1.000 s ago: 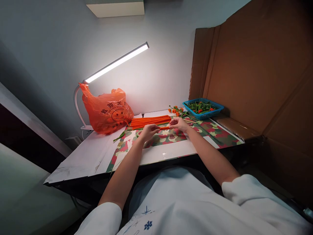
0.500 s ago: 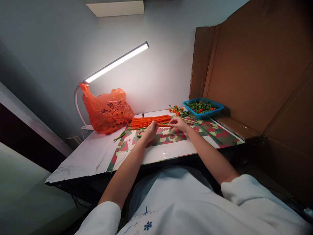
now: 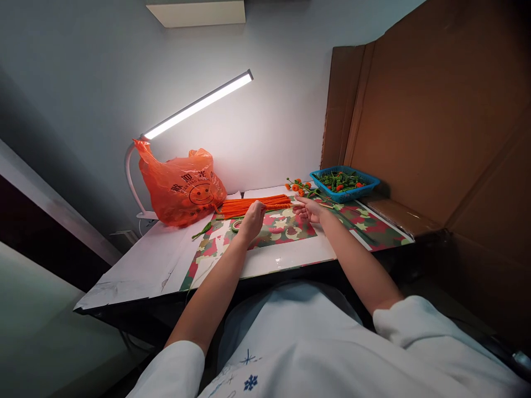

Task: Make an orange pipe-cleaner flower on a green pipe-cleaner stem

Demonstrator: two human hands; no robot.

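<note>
My left hand point(image 3: 252, 220) is closed in a pinch on the left end of an orange pipe cleaner point(image 3: 279, 207) wound in a tight coil. At the coil's right end, my right hand point(image 3: 310, 210) has its fingers stretched out and apart. Just behind the hands lies a bundle of straight orange pipe cleaners point(image 3: 238, 207). A roll of green tape point(image 3: 235, 225) is partly hidden by my left hand. Small orange flowers point(image 3: 297, 189) on green stems lie beyond my right hand.
A blue basket point(image 3: 352, 193) of green stems and orange flowers stands back right, beside tall cardboard point(image 3: 415, 127). An orange plastic bag point(image 3: 178, 190) sits back left under a lit lamp point(image 3: 199, 105). A green twisted piece point(image 3: 202, 230) lies on the left. A patterned mat point(image 3: 286, 232) covers the table.
My right hand has opened from a pinch on the coil and shifted slightly right, fingers now spread. My left hand keeps its pinch and has moved slightly left and up.
</note>
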